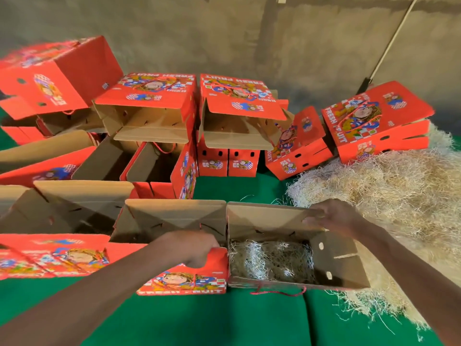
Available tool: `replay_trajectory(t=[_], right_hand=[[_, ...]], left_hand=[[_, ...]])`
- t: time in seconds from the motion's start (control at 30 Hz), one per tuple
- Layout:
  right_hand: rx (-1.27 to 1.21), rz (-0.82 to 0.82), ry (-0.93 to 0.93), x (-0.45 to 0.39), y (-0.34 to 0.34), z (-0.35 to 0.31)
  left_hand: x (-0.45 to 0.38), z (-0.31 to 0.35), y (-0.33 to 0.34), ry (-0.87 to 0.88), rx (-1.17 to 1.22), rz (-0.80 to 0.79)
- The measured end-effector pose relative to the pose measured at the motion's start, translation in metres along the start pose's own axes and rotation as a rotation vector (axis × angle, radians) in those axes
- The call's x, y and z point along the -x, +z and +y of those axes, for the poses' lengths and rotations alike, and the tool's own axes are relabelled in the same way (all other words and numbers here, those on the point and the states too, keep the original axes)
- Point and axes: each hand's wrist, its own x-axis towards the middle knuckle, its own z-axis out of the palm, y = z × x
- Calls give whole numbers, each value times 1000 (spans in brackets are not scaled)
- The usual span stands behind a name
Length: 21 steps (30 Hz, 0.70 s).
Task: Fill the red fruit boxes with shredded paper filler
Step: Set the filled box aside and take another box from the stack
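Note:
An open red fruit box (339,260) lies in front of me on the green cloth, with a layer of pale shredded paper (269,260) on its bottom. My left hand (197,248) grips the box's red printed lid flap (184,280) at the left edge. My right hand (331,216) holds the top edge of the far cardboard flap (267,216). A large heap of shredded paper filler (389,196) lies to the right, touching the box.
Several more red fruit boxes, open and shut, are stacked at the back (239,121) and along the left (50,255). The green cloth (224,320) covers the surface. A grey wall (249,33) and a leaning pole (389,46) stand behind.

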Motion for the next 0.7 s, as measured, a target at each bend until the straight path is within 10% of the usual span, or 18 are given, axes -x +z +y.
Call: replay_trajectory(t=[0.7], right_hand=[[99,4,150,-32,17,-1]], left_hand=[[12,-55,-9,118,407,-37]])
